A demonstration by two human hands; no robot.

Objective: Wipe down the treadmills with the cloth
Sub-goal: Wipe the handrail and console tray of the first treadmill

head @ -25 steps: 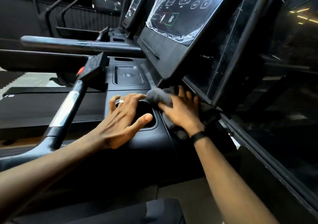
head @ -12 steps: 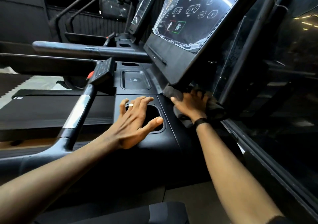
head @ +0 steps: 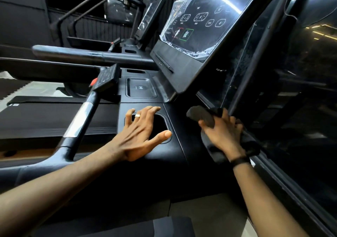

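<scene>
While pressing the dark cloth (head: 204,117) against the right edge of the near treadmill's console (head: 175,145) with the curled right hand (head: 221,135), left hand (head: 140,132) spread flat over the cup holder (head: 160,127), seemingly mid-wipe, screen (head: 200,21) and far treadmill (head: 127,18) probably left.

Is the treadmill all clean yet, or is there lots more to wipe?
Nothing looks clearly finished. Now the right hand presses the cloth on the console's right edge, while the left hand rests by the cup holder. The screen, handlebar and next treadmill likely remain.
</scene>
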